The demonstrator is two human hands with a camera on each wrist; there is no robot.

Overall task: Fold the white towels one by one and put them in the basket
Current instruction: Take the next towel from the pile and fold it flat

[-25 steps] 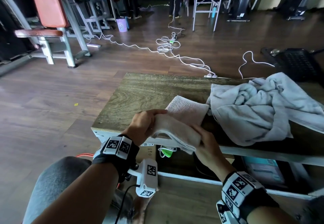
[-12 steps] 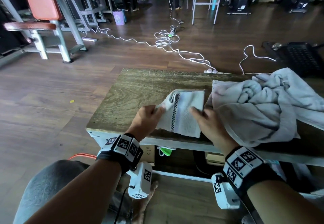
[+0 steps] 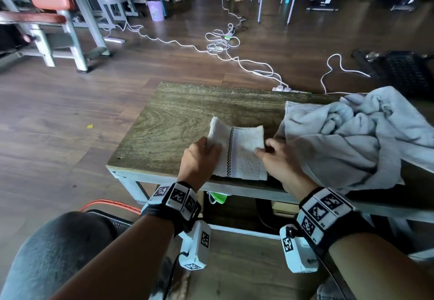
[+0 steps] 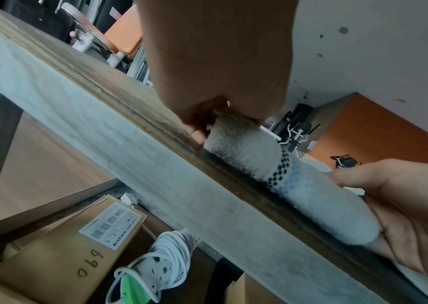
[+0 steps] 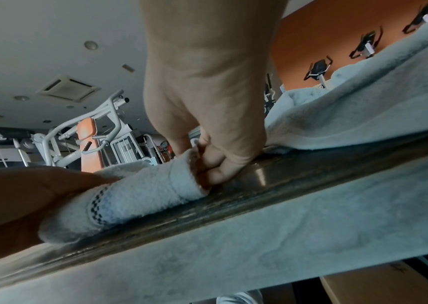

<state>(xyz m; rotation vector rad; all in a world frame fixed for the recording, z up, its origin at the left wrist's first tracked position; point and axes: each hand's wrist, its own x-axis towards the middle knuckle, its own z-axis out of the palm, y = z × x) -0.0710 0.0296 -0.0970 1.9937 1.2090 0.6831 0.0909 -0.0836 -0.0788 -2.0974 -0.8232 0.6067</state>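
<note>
A small white towel with a black checkered stripe lies folded on the wooden table, close to its near edge. My left hand grips the towel's left end, fingers curled over the fold; in the left wrist view the left hand pinches the rolled end of the towel. My right hand holds the right end, and in the right wrist view its fingers are curled on the towel's hem. No basket is plainly in view.
A large crumpled pale towel covers the table's right half, touching my right hand. Under the table sit cardboard boxes and a coiled power strip. White cables trail over the floor beyond; a gym bench stands far left.
The towel was held up at the table's edge a second ago; it has since been folded over and laid flat. My hands have shifted to its two ends.
</note>
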